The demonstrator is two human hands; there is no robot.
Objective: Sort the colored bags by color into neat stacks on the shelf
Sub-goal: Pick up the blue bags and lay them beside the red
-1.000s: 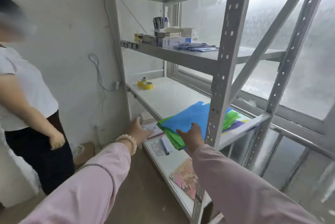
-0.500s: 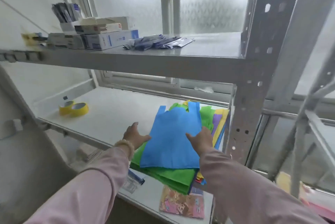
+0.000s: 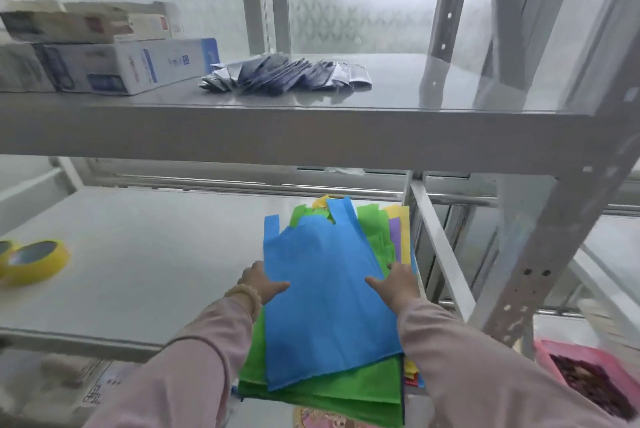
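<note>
The blue bag (image 3: 329, 306) lies flat on top of a mixed pile at the right end of the lower shelf (image 3: 138, 271), its handles pointing toward the window and its near edge hanging past the shelf front. Under it sit green bags (image 3: 332, 389), with yellow (image 3: 404, 230) and purple (image 3: 393, 237) edges showing along the right side, so the colours are not yet separated and I judge the sorting to be at its very start. The left hand (image 3: 261, 284) is at the blue bag's left edge and the right hand (image 3: 398, 284) at its right edge, each with a thumb laid straight across the blue top. The other fingers run along the edges, and I cannot tell whether they tuck under to pinch the bag or only rest beside it. The step in hand looks like taking the top blue bag off the pile. The next move calls for lifting that one sheet alone, without dragging the thin green ones along, and laying it on the bare stretch of shelf to the left as the first of a blue stack. Tape rolls (image 3: 34, 261) sit near the far left end, well apart from the pile. A post (image 3: 540, 271) stands just right of the pile, leaving little room on that side. On the upper shelf (image 3: 277, 129) are boxes (image 3: 131, 64) and a heap of packets (image 3: 287, 76).
</note>
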